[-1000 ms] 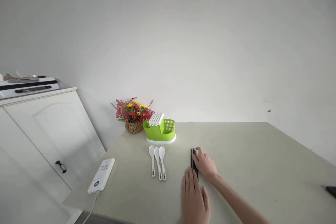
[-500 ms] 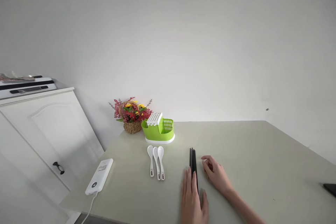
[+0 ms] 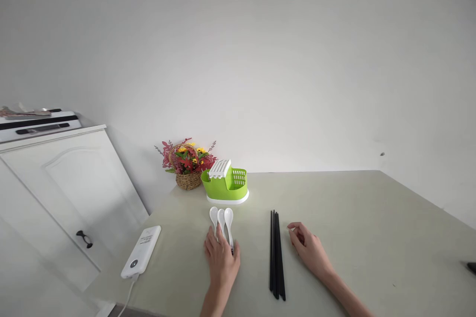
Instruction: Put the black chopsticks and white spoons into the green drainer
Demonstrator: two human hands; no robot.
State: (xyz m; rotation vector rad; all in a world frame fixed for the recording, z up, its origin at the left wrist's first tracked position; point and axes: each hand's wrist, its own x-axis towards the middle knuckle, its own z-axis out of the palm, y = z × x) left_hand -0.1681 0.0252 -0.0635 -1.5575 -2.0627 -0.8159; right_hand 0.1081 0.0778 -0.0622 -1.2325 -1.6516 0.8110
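Three white spoons [image 3: 228, 216] lie side by side on the table, bowls pointing away from me. My left hand [image 3: 222, 259] is over their handles, fingers spread and fingertips among them; it covers most of the handles, and I cannot tell how firmly it touches. Several black chopsticks [image 3: 275, 252] form a narrow bundle to the right of the spoons, untouched. Just right of the chopsticks, my right hand [image 3: 308, 246] rests on the table, fingers loosely curled with nothing visible in them. Behind the spoons stands a green utensil holder [image 3: 219, 189] with a white slatted top and white base.
A wicker basket of artificial flowers [image 3: 188, 181] stands beside the holder, near the wall. At the table's left lies a white power bank [image 3: 143, 250] with a cable. A white cabinet [image 3: 74, 173] adjoins on the left. A dark object [image 3: 471, 267] sits at the right edge.
My left hand has left the chopsticks and moved left onto the spoon handles. The chopsticks now lie fully in sight. My right hand has stayed nearly in place.
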